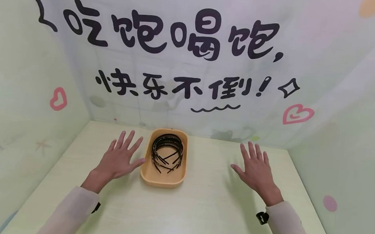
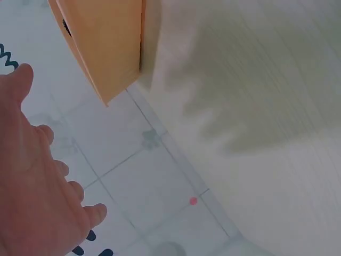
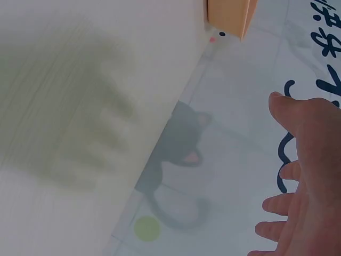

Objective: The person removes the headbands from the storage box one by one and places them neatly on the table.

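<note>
Several black headbands (image 1: 167, 148), some with comb-like teeth, lie bunched together inside an orange-tan plastic bin (image 1: 162, 182) near the back of the table. My left hand (image 1: 117, 161) hovers just left of the bin with its fingers spread, and its thumb tip overlaps the bin's edge in the head view. Well to the right of the bin, my right hand (image 1: 256, 169) is held above the table, fingers straight and nothing in it. Each wrist view shows its hand's shadow on the tabletop and a part of the bin's outer wall (image 2: 109, 42).
The pale wood-grain table (image 1: 168, 216) is enclosed by printed fabric walls at the back, left and right. Large black lettering (image 1: 176, 34) covers the back wall (image 1: 181, 120). Dark wrist straps show at both cuffs.
</note>
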`<state>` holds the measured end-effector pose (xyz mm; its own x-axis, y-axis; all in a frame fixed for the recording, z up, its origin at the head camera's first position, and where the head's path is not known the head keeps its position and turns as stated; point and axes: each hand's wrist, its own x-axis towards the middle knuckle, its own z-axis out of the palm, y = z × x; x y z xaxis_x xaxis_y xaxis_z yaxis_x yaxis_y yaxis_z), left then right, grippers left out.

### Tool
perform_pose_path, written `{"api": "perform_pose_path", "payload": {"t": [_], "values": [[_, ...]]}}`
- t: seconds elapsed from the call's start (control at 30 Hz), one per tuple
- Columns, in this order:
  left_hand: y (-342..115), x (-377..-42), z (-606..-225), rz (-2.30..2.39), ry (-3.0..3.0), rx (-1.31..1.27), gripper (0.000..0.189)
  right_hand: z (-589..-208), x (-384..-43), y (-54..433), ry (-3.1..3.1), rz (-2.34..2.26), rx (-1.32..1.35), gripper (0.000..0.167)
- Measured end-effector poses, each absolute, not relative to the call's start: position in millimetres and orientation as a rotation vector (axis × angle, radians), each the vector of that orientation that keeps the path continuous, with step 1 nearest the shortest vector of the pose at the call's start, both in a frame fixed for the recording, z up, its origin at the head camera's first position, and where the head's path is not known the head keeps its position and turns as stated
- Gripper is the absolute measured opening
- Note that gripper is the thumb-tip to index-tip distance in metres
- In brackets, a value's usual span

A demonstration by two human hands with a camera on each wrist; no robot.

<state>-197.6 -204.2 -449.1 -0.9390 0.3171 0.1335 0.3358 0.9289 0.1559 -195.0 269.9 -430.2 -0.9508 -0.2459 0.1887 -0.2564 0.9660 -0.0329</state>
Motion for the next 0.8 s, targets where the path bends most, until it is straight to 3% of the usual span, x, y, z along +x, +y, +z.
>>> {"api": "perform_pose_path", "payload": {"t": [0.4,0.8], "values": [[-182,-207,-476,-0.584,-3.038,-0.465,0.078,-441,-202,249,-2.948,0.19,0.386,0.074],[-154,-211,-496,-1.189,-3.068,-0.137,0.081,-452,-215,216,-2.927,0.512,0.415,0.058]]}}
